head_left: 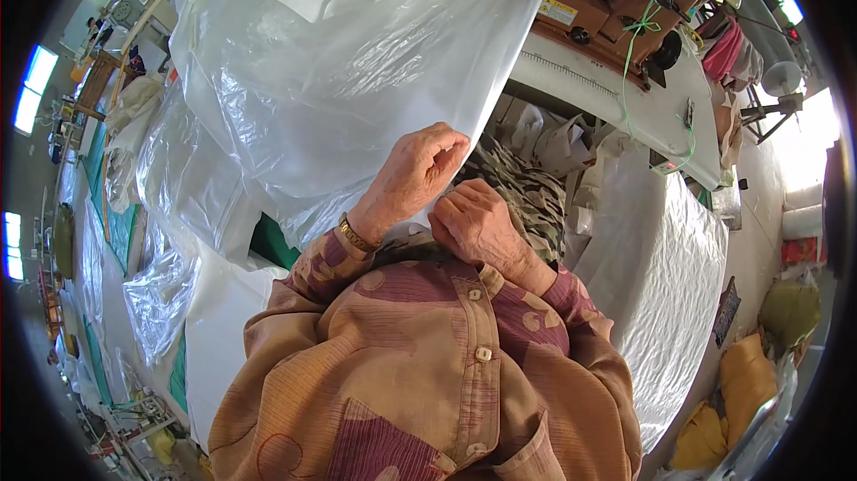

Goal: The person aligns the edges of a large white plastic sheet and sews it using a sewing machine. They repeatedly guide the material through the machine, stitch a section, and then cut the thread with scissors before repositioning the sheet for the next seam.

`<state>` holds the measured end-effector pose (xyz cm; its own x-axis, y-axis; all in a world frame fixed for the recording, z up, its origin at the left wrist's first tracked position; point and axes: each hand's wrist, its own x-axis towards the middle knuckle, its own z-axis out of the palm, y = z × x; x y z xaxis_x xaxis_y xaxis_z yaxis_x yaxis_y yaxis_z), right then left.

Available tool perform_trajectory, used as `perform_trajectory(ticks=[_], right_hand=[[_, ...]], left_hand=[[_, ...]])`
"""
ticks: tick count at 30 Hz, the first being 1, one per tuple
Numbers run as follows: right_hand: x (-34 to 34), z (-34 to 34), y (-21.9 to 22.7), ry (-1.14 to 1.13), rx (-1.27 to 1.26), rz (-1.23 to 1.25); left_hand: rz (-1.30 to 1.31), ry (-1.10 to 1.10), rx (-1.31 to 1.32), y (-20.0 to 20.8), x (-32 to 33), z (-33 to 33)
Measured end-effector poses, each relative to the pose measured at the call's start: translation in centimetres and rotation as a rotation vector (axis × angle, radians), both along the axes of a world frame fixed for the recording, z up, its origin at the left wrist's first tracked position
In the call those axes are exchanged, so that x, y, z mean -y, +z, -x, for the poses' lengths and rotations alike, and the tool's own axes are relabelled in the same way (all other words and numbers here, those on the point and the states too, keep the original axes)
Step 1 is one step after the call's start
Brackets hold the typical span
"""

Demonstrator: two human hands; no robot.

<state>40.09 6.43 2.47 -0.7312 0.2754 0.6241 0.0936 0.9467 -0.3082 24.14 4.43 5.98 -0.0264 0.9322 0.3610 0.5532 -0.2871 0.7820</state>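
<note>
A large translucent plastic sheet [339,61] spreads from the upper left toward my lap. Its straight edge runs from the brown sewing machine [598,12] down to my hands. My left hand [415,168], with a gold watch [355,235] at the wrist, is closed on that edge, thumb and fingers pinched together. Just below and to the right, my right hand [478,222] is curled close to my body. Its fingertips are turned under, so what they hold cannot be made out. White material shows between the two hands, above my camouflage-patterned lap [522,191].
The machine's white table [571,66] stands at the upper right, with green thread [629,61] hanging over it. A white, crinkled sheet bundle [661,276] lies at my right side. Yellow cloth [745,369] lies farther right. More plastic and green material [272,242] are at left.
</note>
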Motion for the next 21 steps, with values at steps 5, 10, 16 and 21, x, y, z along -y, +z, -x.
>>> perform_trajectory(ticks=[5,10,16,21], right_hand=[[-3.0,-0.3,-0.6,0.186,-0.08,-0.08],[-9.9,3.6,-6.9,-0.455,-0.582,0.74],[-10.0,14.0,-6.9,0.176,-0.285,0.543],[-9.7,12.9,-5.7,0.351,-0.346,0.84]], left_hand=[[0.109,0.074,0.111,-0.5,0.5,-0.2],[-0.005,0.188,0.222,0.9,2.1,-0.3],[-0.13,0.056,0.095,2.5,1.8,-1.0],[-0.106,0.143,-0.079,2.3,1.6,-1.5]])
